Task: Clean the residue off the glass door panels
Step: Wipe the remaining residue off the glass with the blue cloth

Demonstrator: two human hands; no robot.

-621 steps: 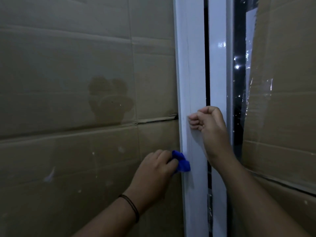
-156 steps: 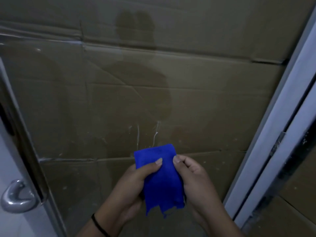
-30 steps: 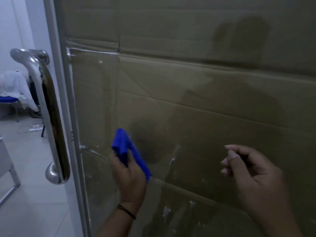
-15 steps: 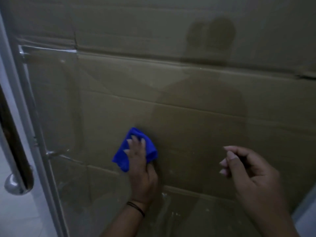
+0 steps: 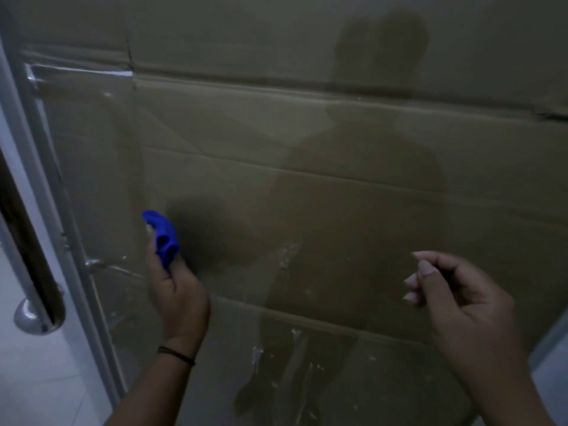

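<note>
Head view: single camera, looking forward and down at a door.
Glass panel (image 5: 338, 210): fills most of the frame, brown cardboard behind it; its long axis runs top to bottom.
Residue streaks (image 5: 287, 256): pale smears at centre, more at lower centre; they lie to the right of and below the cloth, between the two hands.
Blue cloth (image 5: 163, 238): bunched, centre left of the frame, at the glass surface.
Left hand (image 5: 178, 296): fingers curled round the cloth, holding it up against the panel; dark band at the wrist.
Right hand (image 5: 461, 302): lower right of the frame, fingers loosely curled, holding nothing; whether it touches the glass cannot be told.
Door frame (image 5: 46, 210): pale metal strip along the left edge.
Door handle (image 5: 33, 296): chrome bar, lower left, beyond the frame strip.
Key relation: cloth hand is the nearer one to the central streaks; judged next stroke runs rightward and down.
Change against half a second earlier: cloth was spread flat under straight fingers; now it is bunched and turned edge-on, sitting nearer the left frame. Right hand looks unchanged.
</note>
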